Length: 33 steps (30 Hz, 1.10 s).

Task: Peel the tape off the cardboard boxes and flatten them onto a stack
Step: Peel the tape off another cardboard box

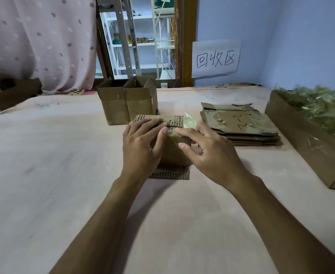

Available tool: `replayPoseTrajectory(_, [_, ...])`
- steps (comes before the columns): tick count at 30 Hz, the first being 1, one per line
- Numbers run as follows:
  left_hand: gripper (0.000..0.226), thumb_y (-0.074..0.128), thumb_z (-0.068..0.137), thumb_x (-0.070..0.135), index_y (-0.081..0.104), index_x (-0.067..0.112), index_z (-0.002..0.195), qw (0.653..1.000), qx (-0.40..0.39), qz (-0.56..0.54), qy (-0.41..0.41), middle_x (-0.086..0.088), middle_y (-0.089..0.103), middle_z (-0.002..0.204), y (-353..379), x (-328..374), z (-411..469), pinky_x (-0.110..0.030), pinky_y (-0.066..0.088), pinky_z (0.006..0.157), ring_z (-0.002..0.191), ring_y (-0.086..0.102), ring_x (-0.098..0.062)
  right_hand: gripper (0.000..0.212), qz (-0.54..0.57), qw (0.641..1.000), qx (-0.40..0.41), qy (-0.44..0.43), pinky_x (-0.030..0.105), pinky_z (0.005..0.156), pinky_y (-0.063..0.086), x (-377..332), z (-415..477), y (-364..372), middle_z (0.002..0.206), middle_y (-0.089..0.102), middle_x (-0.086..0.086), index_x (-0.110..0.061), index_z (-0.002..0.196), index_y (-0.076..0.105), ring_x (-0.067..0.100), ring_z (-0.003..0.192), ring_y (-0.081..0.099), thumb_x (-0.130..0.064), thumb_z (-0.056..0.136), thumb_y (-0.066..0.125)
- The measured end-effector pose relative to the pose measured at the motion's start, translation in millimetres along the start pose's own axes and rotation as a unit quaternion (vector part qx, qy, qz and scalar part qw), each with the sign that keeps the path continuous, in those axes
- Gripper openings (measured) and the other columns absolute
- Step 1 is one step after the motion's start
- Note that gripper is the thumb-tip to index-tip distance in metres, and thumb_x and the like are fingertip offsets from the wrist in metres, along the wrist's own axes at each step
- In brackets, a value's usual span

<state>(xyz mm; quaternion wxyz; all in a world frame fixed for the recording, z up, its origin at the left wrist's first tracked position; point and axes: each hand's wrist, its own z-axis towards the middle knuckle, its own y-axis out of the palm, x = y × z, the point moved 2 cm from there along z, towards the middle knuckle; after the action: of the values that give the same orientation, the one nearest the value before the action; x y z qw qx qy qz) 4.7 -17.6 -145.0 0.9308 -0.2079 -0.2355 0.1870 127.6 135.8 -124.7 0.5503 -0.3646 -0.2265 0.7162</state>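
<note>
Box [173, 154] sits between left hand [141, 147] and right hand [212, 153]; both touching.

Small brown cardboard box [174, 153] lies centre, clear tape [189, 122] raised at its far-right edge; flattened cardboard stack [241, 125] right, two open upright boxes [127, 103] behind.

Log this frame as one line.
step: peeling; left hand: presses box top; right hand: at clear tape; flattened stack: right of box; open boxes: two, behind
</note>
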Motion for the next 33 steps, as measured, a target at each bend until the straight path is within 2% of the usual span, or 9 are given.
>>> replayPoseTrajectory(4, [0.03,0.057,0.103,0.037,0.077,0.023,0.121,1.0,0.001,-0.01,-0.002,0.004,0.071,0.13,0,1,0,-0.053,0.04,0.111,0.13,0.056,-0.018,0.028,-0.022,1.0,0.011,-0.016,0.03,0.062,0.048,-1,4,-2,0.103,0.056,-0.004,-0.03,0.124,0.062,0.021,0.078,0.062,-0.037,0.098,0.065])
replayPoseTrajectory(8, [0.029,0.058,0.103,0.036,0.078,0.021,0.119,1.0,0.009,-0.005,0.015,0.004,0.072,0.128,0,3,-1,-0.053,0.04,0.11,0.128,0.057,-0.018,0.023,0.002,1.0,0.012,-0.016,0.037,0.066,0.053,1,4,-2,0.099,0.054,-0.014,-0.031,0.113,0.056,0.018,0.077,0.059,-0.037,0.095,0.069])
replayPoseTrajectory(10, [0.03,0.057,0.103,0.037,0.078,0.021,0.119,1.0,0.009,-0.008,0.018,0.004,0.072,0.128,0,4,-1,-0.053,0.039,0.111,0.128,0.057,-0.018,0.025,0.001,1.0,0.012,-0.015,0.038,0.066,0.054,2,3,-3,0.096,0.051,-0.016,-0.033,0.114,0.055,0.018,0.075,0.058,-0.037,0.094,0.07])
replayPoseTrajectory(14, [0.03,0.058,0.103,0.037,0.078,0.021,0.118,1.0,0.009,-0.02,0.02,0.004,0.072,0.127,-1,3,-1,-0.053,0.038,0.112,0.128,0.058,-0.017,0.034,-0.01,1.0,-0.005,-0.018,0.04,0.072,0.056,2,4,-4,0.11,0.062,-0.011,-0.034,0.126,0.056,0.024,0.084,0.065,-0.036,0.094,0.068])
replayPoseTrajectory(16, [0.028,0.06,0.102,0.035,0.078,0.02,0.117,0.999,0.01,-0.022,0.028,0.003,0.072,0.127,-1,4,-2,-0.053,0.038,0.112,0.127,0.058,-0.017,0.03,-0.003,1.0,-0.003,-0.012,0.038,0.072,0.054,3,4,-5,0.104,0.062,-0.014,-0.032,0.121,0.058,0.023,0.081,0.064,-0.036,0.093,0.069])
replayPoseTrajectory(22, [0.027,0.061,0.102,0.033,0.079,0.02,0.117,0.998,0.017,-0.017,0.061,0.003,0.072,0.127,-3,8,-2,-0.052,0.038,0.113,0.126,0.059,-0.018,0.025,0.016,1.0,0.001,-0.004,0.036,0.068,0.05,4,4,-11,0.074,0.044,-0.023,-0.03,0.109,0.058,0.016,0.071,0.055,-0.035,0.091,0.074])
replayPoseTrajectory(25, [0.028,0.06,0.102,0.035,0.079,0.02,0.117,0.997,0.018,-0.018,0.07,0.003,0.072,0.127,-4,10,-2,-0.052,0.037,0.115,0.127,0.059,-0.018,0.025,0.019,1.0,-0.012,0.002,0.035,0.068,0.047,4,4,-13,0.072,0.042,-0.028,-0.029,0.106,0.054,0.015,0.072,0.053,-0.035,0.091,0.073])
replayPoseTrajectory(30, [0.025,0.063,0.101,0.032,0.079,0.02,0.116,0.995,0.017,-0.019,0.095,0.002,0.072,0.128,-6,13,-1,-0.052,0.037,0.115,0.127,0.059,-0.018,0.027,0.048,0.998,-0.04,0.009,0.034,0.065,0.043,3,5,-18,0.069,0.043,-0.019,-0.025,0.097,0.05,0.015,0.067,0.049,-0.031,0.089,0.075])
replayPoseTrajectory(33, [0.024,0.064,0.101,0.031,0.079,0.02,0.116,0.994,0.017,-0.02,0.108,0.002,0.071,0.128,-6,13,-1,-0.052,0.037,0.114,0.127,0.059,-0.018,0.031,0.062,0.996,-0.058,0.022,0.032,0.061,0.035,3,4,-19,0.067,0.044,-0.016,-0.025,0.092,0.047,0.008,0.065,0.046,-0.033,0.087,0.077])
